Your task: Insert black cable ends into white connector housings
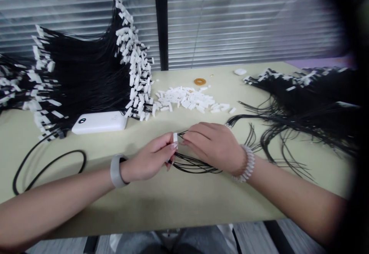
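Note:
My left hand (151, 158) is closed, pinching a small white plastic connector (175, 137) between thumb and finger. Thin black wires (194, 165) run in a loose loop from that hand towards my right. My right hand (216, 144) is closed around black wire just right of the connector, its fingertips pointing left; whether the wire sits inside the connector, I cannot tell. Beyond both hands lies a pile of loose white connectors (187, 98). Beside my right wrist a bundle of black wires (245, 117) shows bare metal tips.
At the left, a tall stack of black wires (83, 65) with white connectors rises behind a white power bank (99, 122) and a black cable (29, 158). More black wires (311, 96) heap up at the right. A roll of orange tape (200, 81) lies near the blinds.

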A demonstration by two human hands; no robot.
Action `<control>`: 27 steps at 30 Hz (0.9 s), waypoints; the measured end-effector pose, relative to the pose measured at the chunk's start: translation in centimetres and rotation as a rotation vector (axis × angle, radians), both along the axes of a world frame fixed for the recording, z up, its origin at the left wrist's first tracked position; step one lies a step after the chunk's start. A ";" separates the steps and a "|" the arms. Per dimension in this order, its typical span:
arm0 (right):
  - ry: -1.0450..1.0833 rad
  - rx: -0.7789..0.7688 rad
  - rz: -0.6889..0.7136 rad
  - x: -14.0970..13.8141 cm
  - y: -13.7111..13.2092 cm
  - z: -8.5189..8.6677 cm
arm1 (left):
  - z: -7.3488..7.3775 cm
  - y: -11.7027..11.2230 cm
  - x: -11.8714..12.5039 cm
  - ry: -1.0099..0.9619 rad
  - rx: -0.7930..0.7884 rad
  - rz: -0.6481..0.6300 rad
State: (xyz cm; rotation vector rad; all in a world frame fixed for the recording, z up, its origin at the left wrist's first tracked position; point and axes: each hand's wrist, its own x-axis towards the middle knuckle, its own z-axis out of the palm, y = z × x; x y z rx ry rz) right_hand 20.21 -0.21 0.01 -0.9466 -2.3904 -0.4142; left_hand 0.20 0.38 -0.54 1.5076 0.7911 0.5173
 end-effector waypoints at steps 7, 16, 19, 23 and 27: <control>-0.055 0.057 -0.003 0.1 0.0 -0.2 | 0.5 0.0 0.0 0.070 0.106 -0.092; -0.042 0.045 -0.001 -0.1 0.1 0.1 | 0.4 -0.2 0.1 0.096 0.121 -0.071; -0.012 0.062 -0.015 0.1 0.2 0.1 | 0.2 -0.1 0.4 0.040 0.073 -0.026; -0.001 0.075 -0.031 0.4 0.1 0.1 | 0.3 0.1 0.5 0.043 0.032 -0.018; -0.042 0.111 -0.020 0.4 0.1 0.0 | 0.6 0.1 0.5 0.027 -0.018 0.004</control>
